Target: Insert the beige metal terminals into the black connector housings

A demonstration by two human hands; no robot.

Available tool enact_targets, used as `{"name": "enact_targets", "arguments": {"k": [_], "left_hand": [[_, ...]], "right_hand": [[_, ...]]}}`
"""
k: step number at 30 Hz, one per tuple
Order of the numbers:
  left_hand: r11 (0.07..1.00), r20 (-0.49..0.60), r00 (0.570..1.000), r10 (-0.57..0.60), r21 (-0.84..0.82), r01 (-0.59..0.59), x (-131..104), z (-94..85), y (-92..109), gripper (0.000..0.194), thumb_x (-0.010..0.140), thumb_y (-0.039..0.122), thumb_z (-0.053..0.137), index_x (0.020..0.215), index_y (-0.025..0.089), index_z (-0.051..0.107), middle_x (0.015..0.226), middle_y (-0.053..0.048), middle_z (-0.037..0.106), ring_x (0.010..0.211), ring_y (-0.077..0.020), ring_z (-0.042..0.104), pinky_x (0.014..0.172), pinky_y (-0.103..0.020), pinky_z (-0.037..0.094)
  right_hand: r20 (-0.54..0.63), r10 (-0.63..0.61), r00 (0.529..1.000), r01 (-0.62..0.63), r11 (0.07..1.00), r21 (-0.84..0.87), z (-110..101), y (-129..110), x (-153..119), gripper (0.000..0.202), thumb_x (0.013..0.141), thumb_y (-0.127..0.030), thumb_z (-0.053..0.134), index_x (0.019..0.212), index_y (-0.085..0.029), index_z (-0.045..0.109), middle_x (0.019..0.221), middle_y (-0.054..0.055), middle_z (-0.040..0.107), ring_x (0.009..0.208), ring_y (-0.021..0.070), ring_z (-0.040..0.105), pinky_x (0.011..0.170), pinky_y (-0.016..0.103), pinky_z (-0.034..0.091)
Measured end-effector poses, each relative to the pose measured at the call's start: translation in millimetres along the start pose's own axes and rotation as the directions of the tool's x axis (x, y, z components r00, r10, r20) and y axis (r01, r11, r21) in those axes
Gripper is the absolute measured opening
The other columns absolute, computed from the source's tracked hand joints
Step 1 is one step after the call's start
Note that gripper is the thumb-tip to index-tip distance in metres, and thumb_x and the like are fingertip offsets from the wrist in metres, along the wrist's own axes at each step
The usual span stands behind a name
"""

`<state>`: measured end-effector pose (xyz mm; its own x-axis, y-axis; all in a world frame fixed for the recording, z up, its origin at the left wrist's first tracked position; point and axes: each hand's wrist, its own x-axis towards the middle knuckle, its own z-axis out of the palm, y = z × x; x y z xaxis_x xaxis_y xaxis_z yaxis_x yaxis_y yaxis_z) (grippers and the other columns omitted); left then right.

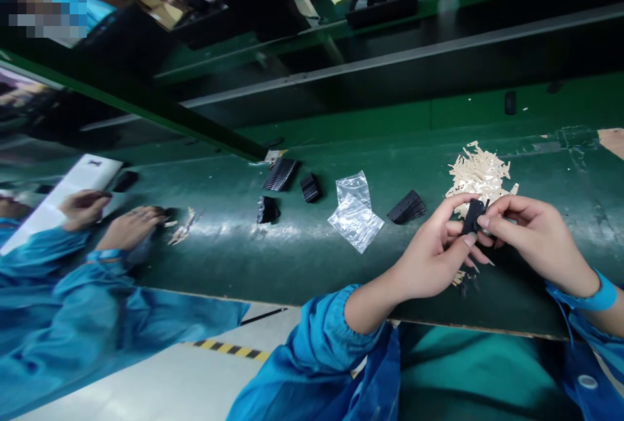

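Observation:
A small black part (472, 217) is held between my two hands near the right of the green table. The fingers and thumb of my left hand (431, 255) grip it from the left. My right hand (541, 232) pinches at its right side, where a thin dark piece sticks up; what exactly those fingertips hold is too small to tell. Just behind my hands lies a pile of cream-coloured flat pieces (480, 171). A few cream and dark bits (461, 277) lie below my fingers. A fanned stack of black parts (407, 206) rests left of my hands.
Clear plastic bags (355, 213) lie mid-table, with black part stacks (281, 174) further left. At the left, another person's hands (131, 227) work near a white panel (63, 193). A green post (195, 122) and a raised ledge (390, 60) stand behind.

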<state>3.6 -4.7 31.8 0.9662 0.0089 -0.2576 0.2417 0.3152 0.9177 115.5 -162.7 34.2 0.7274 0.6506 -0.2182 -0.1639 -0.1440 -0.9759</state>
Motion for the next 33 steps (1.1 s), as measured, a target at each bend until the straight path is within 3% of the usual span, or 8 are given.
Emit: {"name": "enact_targets", "arguments": {"k": [7, 11, 18, 22, 28, 33], "left_hand": [[1.000, 0.003, 1.000, -0.009, 0.003, 0.009, 0.0, 0.6, 1.4, 0.060, 0.100, 0.022, 0.063, 0.154, 0.022, 0.039, 0.095, -0.004, 0.072, 0.078, -0.0154, 0.078, 0.068, -0.021, 0.057], [1.000, -0.005, 1.000, -0.006, -0.002, 0.006, -0.3, 0.8, 1.9, 0.059, 0.100, 0.022, 0.063, 0.154, 0.022, 0.039, 0.090, -0.002, 0.072, 0.078, -0.0159, 0.078, 0.068, -0.022, 0.057], [1.000, -0.032, 0.999, -0.002, -0.015, 0.002, -0.1, 1.8, 2.2, 0.058, 0.100, 0.027, 0.066, 0.153, 0.022, 0.042, 0.086, -0.002, 0.073, 0.076, -0.0165, 0.077, 0.067, -0.022, 0.057], [1.000, -0.026, 1.000, 0.009, -0.019, -0.010, 0.2, 1.5, 1.6, 0.060, 0.100, 0.028, 0.066, 0.154, 0.023, 0.041, 0.089, -0.003, 0.073, 0.077, -0.0163, 0.077, 0.068, -0.022, 0.057], [1.000, 0.048, 0.999, -0.010, -0.024, 0.011, 0.6, -2.2, 1.0, 0.062, 0.100, 0.029, 0.066, 0.155, 0.024, 0.039, 0.094, -0.004, 0.072, 0.077, -0.0163, 0.078, 0.067, -0.023, 0.059], [0.999, 0.073, 0.997, -0.009, -0.051, 0.012, 0.2, -2.1, 1.5, 0.058, 0.102, 0.028, 0.063, 0.155, 0.024, 0.040, 0.093, -0.003, 0.071, 0.075, -0.0146, 0.077, 0.067, -0.021, 0.059]], "right_hand": [[-0.028, -0.013, 1.000, 0.013, 1.000, 0.006, 0.3, 3.4, -1.3, 0.026, 0.084, -0.039, 0.085, 0.073, -0.020, 0.072, 0.065, 0.002, 0.070, 0.060, 0.0141, 0.065, 0.058, 0.024, 0.053], [-0.076, -0.038, 0.996, 0.031, 0.995, -0.092, 2.1, 7.5, -2.0, 0.026, 0.083, -0.041, 0.084, 0.076, -0.020, 0.071, 0.066, 0.003, 0.069, 0.060, 0.0154, 0.064, 0.055, 0.025, 0.051], [-0.140, -0.078, 0.987, 0.052, 0.983, -0.178, 6.1, 11.4, -0.9, 0.025, 0.073, -0.038, 0.087, 0.080, -0.020, 0.071, 0.073, 0.000, 0.060, 0.061, 0.0130, 0.056, 0.049, 0.023, 0.046], [-0.087, -0.021, 0.996, 0.008, 0.990, -0.140, 2.8, 9.2, -0.5, 0.027, 0.073, -0.039, 0.089, 0.083, -0.019, 0.073, 0.072, 0.000, 0.062, 0.059, 0.0125, 0.056, 0.049, 0.023, 0.045], [0.088, 0.058, 0.994, -0.063, 0.997, 0.054, -2.0, 2.6, 1.2, 0.031, 0.080, -0.043, 0.089, 0.072, -0.020, 0.070, 0.062, 0.001, 0.068, 0.058, 0.0142, 0.063, 0.059, 0.026, 0.052], [0.090, 0.038, 0.995, -0.044, 0.996, 0.071, -1.5, -2.5, 0.4, 0.032, 0.081, -0.042, 0.090, 0.067, -0.020, 0.070, 0.059, 0.000, 0.066, 0.057, 0.0141, 0.061, 0.060, 0.027, 0.051]]}}
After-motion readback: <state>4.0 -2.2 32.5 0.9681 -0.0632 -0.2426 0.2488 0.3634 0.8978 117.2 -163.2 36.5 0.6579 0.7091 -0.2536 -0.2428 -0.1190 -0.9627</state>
